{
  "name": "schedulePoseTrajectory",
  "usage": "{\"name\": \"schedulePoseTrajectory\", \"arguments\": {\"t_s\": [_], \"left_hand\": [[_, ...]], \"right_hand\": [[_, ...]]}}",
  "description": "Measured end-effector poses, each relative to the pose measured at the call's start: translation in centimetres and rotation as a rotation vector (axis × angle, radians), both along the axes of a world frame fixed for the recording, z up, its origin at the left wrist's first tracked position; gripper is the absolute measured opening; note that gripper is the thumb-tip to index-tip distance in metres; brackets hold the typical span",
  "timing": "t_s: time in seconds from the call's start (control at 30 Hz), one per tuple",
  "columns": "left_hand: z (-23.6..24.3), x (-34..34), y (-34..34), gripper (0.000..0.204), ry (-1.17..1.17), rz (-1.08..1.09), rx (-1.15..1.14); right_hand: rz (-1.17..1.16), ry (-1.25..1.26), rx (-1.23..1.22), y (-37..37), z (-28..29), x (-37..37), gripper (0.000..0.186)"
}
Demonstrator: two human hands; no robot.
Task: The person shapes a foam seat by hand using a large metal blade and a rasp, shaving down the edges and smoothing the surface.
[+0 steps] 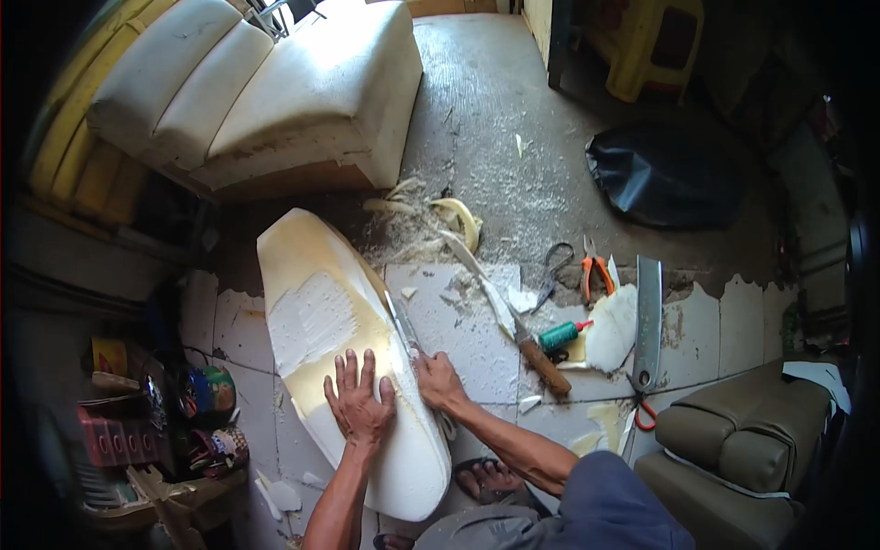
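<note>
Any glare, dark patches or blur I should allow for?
Head view: glare whitens part of the pale couch; head view: corners go black, and the red box at left sits dim; head view: the foam block looks fairly sharp.

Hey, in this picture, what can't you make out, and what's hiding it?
Grip end of the blade: head view, hidden inside the right hand.
Palm of the left hand: head view, turned down onto the foam block.
Most of the left foot: head view, cut off by the lower edge.
Upper part of the yellow stool: head view, cut off by the top edge.
</note>
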State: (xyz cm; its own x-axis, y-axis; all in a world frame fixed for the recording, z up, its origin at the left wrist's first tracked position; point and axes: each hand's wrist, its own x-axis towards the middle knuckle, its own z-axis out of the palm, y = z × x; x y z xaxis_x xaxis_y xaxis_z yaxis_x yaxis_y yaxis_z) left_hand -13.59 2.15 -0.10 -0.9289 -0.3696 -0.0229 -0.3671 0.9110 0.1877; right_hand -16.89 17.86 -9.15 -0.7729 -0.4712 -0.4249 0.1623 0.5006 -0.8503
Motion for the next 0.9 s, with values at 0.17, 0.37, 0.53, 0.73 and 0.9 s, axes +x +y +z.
{"name": "schedulePoseTrajectory", "arguments": {"t_s": [0.17,0.37,0.53,0.73,0.9], "left_hand": [[0.0,0.2,-0.3,0.059,-0.017,-0.012,-0.002],[-0.2,0.8,-0.4,0.061,-0.026,-0.002,0.009],[-0.5,0.7,-0.6,0.060,0.039,-0.027,-0.020],[-0.1,0.6,-0.6,0.060,-0.008,-0.004,-0.009],[0.2,-0.3,-0.5,0.060,-0.108,0.024,-0.015]], "right_hand": [[0.045,0.013,-0.040,5.2,2.2,7.0,0.044],[-0.013,-0.024,-0.019,1.0,1.2,1.6,0.047],[0.013,0.008,0.009,3.2,2.1,4.4,0.046],[-0.048,-0.028,0.016,1.4,1.0,2.2,0.045],[0.023,0.099,0.020,3.5,0.6,5.7,0.049]]}}
